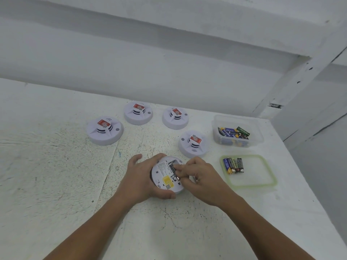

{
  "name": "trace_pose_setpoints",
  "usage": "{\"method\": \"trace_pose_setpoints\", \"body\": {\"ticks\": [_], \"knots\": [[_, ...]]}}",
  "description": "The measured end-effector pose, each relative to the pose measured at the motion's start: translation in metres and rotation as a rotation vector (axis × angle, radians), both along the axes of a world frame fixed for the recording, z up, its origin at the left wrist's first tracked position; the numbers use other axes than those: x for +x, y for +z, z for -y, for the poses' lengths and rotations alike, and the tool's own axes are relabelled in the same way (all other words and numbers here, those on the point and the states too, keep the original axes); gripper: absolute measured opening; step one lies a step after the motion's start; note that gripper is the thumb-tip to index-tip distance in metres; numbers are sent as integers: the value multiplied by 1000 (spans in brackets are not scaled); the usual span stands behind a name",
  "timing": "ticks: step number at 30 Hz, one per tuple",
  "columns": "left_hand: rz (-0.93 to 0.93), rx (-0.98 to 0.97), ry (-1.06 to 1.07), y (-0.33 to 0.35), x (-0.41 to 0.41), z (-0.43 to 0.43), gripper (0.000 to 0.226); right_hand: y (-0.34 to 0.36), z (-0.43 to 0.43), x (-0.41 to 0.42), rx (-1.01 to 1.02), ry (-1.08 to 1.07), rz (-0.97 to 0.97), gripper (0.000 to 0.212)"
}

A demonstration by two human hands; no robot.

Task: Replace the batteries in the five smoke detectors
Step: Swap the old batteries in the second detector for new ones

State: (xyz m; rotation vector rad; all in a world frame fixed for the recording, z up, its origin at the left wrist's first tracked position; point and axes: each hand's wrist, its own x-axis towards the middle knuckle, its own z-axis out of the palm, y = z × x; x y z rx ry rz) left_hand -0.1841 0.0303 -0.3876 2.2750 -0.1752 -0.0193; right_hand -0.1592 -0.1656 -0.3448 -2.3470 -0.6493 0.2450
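Note:
A white smoke detector (163, 175) lies upside down on the table, its label and yellow sticker facing up. My left hand (139, 180) grips its rim from the left. My right hand (197, 175) has its fingers curled into the open battery compartment, pinching a battery (177, 176) there. Several other detectors stand upright with red stickers on top: one at the left (104, 130), two at the back (138, 112) (175, 117), and one just beyond my right hand (193, 143).
A clear plastic tub (237, 130) holding several batteries stands at the back right. In front of it lies a green-rimmed lid (248, 170) with several batteries (233, 165) on it. The table's right edge (300, 175) runs close beside the lid.

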Motion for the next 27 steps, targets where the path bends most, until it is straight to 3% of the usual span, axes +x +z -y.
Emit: {"method": "trace_pose_setpoints", "body": {"ticks": [5, 8, 12, 16, 22, 27], "knots": [[-11, 2, 8, 2, -2, -1, 100, 18, -1, 13, -22, -14, -128, 17], [-12, 6, -2, 6, -2, 1, 84, 43, 4, 35, 61, -56, -261, 14], [-24, 7, -19, 16, -5, 2, 77, 56, 31, 95, 201, -322, -101, 13], [-34, 4, -12, 9, -5, 0, 79, 40, 67, 153, -90, -577, 126, 18], [-20, -4, 6, 7, -4, -1, 79, 22, 72, 176, -460, -387, -12, 36], [-30, -10, 7, 5, -3, -1, 80, 25, 64, 176, -596, -334, 43, 16]]}}
